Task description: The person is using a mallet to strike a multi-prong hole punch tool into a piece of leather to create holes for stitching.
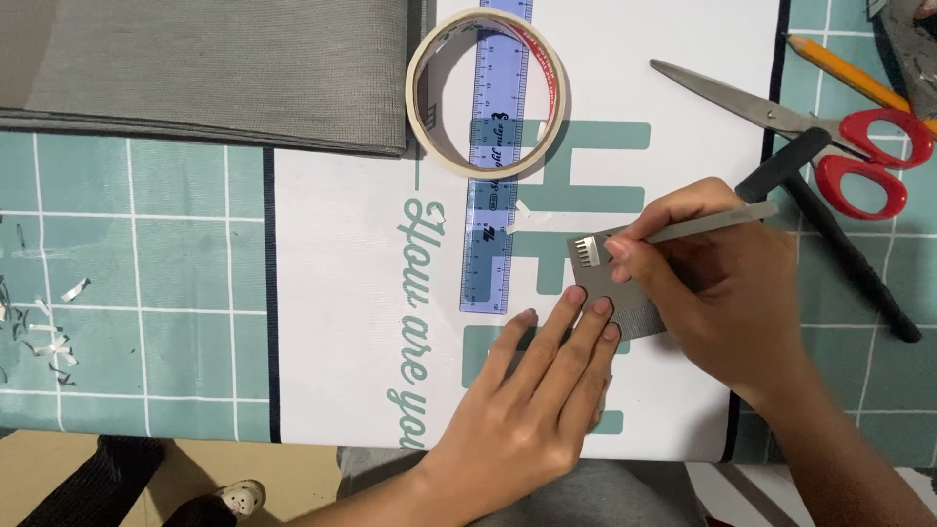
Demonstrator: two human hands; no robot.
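A small grey piece of material (634,310) lies on a white printed sheet (342,254). My left hand (532,405) lies flat with its fingertips pressing the piece's near edge. My right hand (717,283) holds a metal pronged punch tool (683,229), gripped like a pen, with its toothed tip (584,252) resting on the piece's upper left corner. Part of the piece is hidden under both hands.
A translucent blue ruler (496,166) lies left of the piece, with a roll of masking tape (486,93) over its far end. Red-handled scissors (830,132), a black mallet (830,224) and a pencil (844,73) lie right. Folded grey fabric (205,68) sits far left; scraps (49,332) lie on the green cutting mat (137,293).
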